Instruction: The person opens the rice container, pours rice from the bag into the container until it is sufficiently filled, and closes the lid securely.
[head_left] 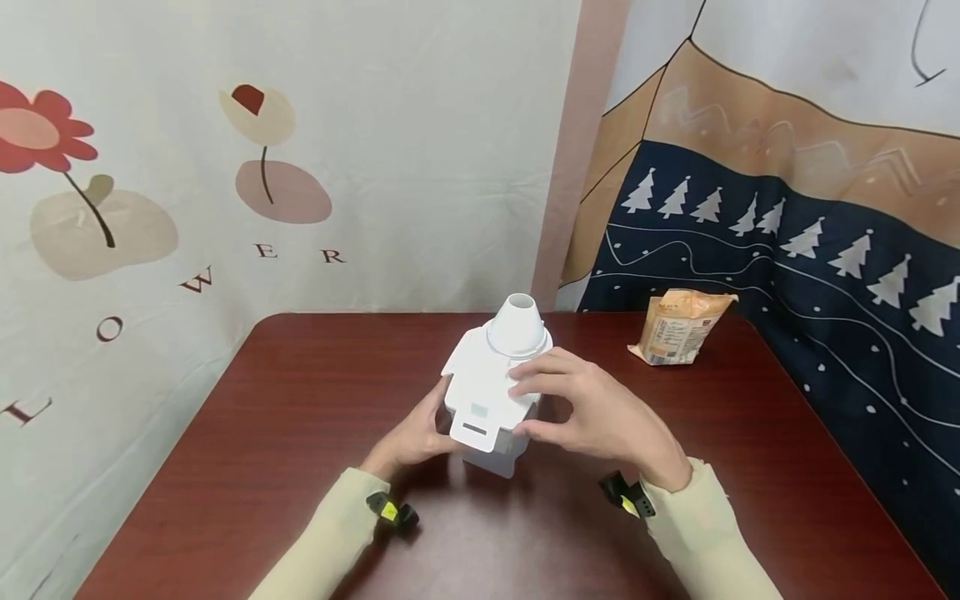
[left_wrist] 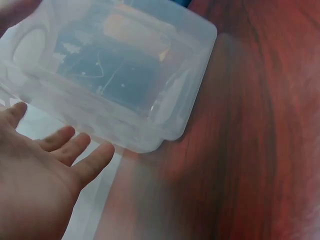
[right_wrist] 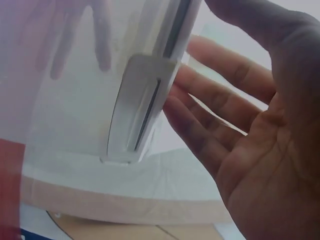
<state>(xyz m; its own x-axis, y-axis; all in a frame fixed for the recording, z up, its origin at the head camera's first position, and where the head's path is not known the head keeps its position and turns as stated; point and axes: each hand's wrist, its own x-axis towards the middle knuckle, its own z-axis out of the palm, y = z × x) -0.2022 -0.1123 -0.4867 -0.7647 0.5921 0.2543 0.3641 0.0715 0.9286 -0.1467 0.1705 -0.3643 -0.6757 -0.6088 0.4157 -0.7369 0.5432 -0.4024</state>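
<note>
Translucent container (head_left: 495, 461) sits directly between both hands; long axis runs away, slightly right, over the worktop (head_left: 315, 400), contact unclear. Left hand (head_left: 415, 429) at its left side: palm inward, grip spread, fingers nearly straight. Right hand (head_left: 592, 408) reaches in from the right, arched, grip spread, fingers at the white lid (head_left: 483, 387). Conical spout (head_left: 517, 325) at lid's far end; orange packet (head_left: 675, 333) beyond, right.

container (left_wrist: 117, 85): translucent plastic | lid (head_left: 483, 367): smooth plastic | table (head_left: 322, 400): glossy wood-grain | backdrop (head_left: 435, 167): matt cloth
</note>
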